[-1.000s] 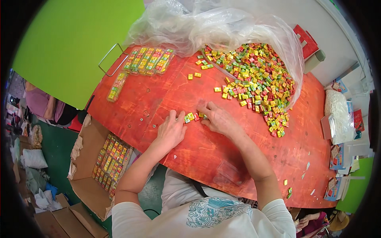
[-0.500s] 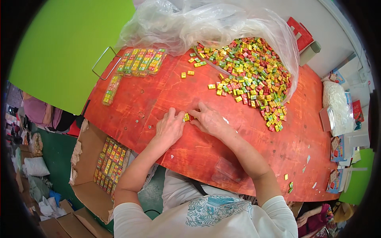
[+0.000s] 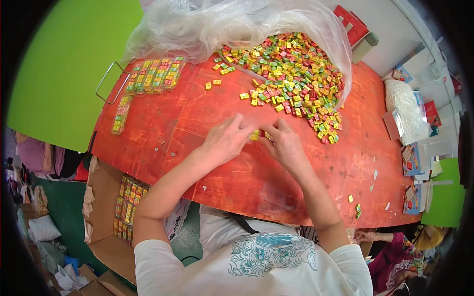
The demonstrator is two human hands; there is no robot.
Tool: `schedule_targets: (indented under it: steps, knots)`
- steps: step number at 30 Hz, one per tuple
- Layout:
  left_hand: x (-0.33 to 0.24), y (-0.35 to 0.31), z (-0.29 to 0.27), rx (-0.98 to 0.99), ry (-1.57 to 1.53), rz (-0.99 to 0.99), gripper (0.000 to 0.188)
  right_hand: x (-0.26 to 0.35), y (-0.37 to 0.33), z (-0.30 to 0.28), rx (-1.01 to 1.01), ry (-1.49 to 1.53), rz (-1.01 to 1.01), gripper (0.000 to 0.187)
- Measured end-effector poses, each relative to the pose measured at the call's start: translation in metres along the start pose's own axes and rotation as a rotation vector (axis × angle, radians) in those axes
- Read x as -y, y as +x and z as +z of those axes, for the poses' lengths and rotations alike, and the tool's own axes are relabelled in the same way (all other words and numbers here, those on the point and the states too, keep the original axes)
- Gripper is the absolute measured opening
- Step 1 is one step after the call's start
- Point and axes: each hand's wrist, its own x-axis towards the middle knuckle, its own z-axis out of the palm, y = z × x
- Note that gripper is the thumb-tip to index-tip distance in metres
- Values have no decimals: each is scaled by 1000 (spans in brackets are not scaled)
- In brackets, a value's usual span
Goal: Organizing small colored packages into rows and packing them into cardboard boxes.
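Observation:
My left hand is over the middle of the red table, fingers bent and closed at the tips. Its fingertips meet a small yellow wrapped block, which looks like a candy. Facing it, my right hand pinches another small yellow block between thumb and fingers. My fingers cover part of both blocks. Whether a clear holder lies under them, I cannot tell. Beyond my hands spreads a large pile of similar yellow, red and green blocks, partly inside a clear plastic bag.
Filled clear packs line the table's far left, with a single pack nearer. A cardboard box of packs stands below left. Clear plastic trays lie near the front edge of the red table. Another person's arm shows lower right.
The whole view has shifted, with the table sliding left and up. Both hands have moved right across the table, closer to the pile, with yellow blocks still at the fingertips.

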Motion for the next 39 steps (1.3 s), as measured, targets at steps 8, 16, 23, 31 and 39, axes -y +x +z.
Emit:
schedule_targets:
  steps: [8, 16, 23, 31, 39]
  knots:
    - [-14, 31, 51, 71, -43, 370, 31, -8, -73, 14, -98, -23, 313, 30]
    - [-4, 34, 66, 144, -73, 399, 34, -4, -80, 19, -145, -63, 273, 35]
    - [-15, 17, 66, 93, 40, 397, 43, -1, -83, 21, -85, -262, 198, 39]
    - [-26, 1, 64, 10, 113, 298, 52, 2, -90, 15, -150, -112, 192, 49]
    - [-19, -11, 77, 91, -31, 252, 63, 0, -88, 22, -154, -163, 105, 46]
